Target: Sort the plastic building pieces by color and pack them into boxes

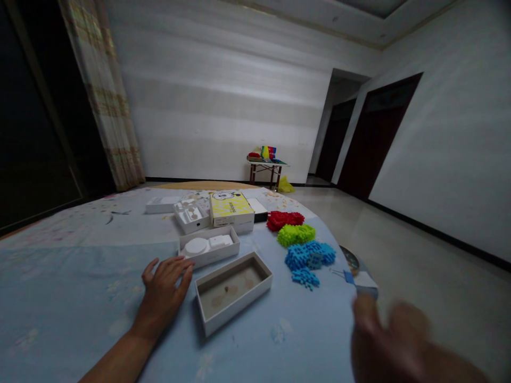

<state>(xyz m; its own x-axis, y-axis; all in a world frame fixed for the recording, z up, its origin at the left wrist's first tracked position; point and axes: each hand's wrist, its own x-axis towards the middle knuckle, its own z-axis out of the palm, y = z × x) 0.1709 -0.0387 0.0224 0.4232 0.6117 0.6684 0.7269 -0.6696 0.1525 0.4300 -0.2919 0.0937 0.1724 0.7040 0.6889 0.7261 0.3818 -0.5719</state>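
Note:
My left hand lies open on the table, fingers extended, with the fingertips at the near left corner of a white box. Inside that box are a round white disc and a white block-shaped piece. Just right of my left hand stands an open white box or lid, with stains and a small dark speck on its grey inner floor. My right hand is at the lower right, beyond the table edge and smeared by motion; its fingers cannot be made out clearly.
A yellow printed box, a white tray with cutouts and a flat white box stand farther back. Red, green and blue interlocking pieces lie near the table's right edge. A small table stands by the wall.

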